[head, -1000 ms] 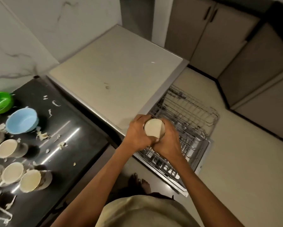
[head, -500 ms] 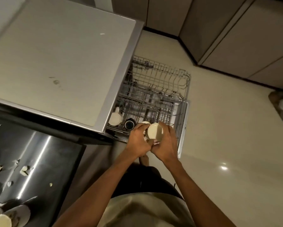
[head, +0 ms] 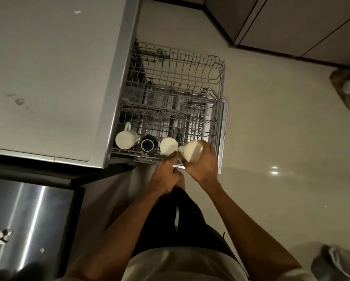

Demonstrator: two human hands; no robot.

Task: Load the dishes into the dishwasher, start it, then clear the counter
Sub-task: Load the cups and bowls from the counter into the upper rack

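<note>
Loading step in progress. The right hand [head: 203, 165] grips a cream mug [head: 192, 152] over the upper rack [head: 220, 82], front row. The left hand [head: 166, 175], blurred, grip undeterminable, touches the adjacent racked mug [head: 168, 146]. Next: seat the held mug inverted beside it.

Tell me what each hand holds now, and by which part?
The right hand grips a cream cup around its side. The left hand touches another cream cup in the rack; its hold is unclear.
</note>
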